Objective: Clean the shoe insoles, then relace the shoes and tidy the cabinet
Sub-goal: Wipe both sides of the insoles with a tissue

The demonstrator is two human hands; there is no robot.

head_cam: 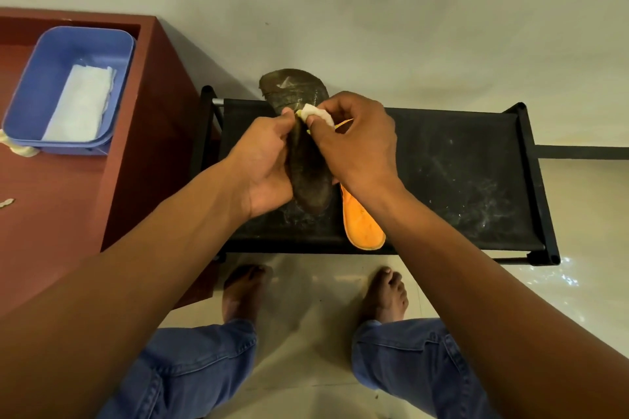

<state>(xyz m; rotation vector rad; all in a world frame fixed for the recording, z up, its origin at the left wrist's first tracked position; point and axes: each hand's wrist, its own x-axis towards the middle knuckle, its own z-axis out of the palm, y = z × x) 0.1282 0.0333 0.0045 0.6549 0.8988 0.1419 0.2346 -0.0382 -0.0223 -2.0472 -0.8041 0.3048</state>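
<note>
My left hand [265, 163] grips a dark, dirty insole [308, 177] by its left edge and holds it above the black shoe rack [459, 180]. My right hand [354, 143] pinches a small white wipe [316, 114] against the insole's upper middle. A second insole [362, 228], orange side up, lies on the rack under my right wrist, its heel end at the front edge. No shoes or laces are in view.
A red-brown cabinet top [68, 197] stands to the left, bearing a blue tub [37, 85] with a white cloth [81, 105] inside. A crumpled wipe [20, 150] lies by the tub. My bare feet [245, 289] stand on the pale floor before the rack.
</note>
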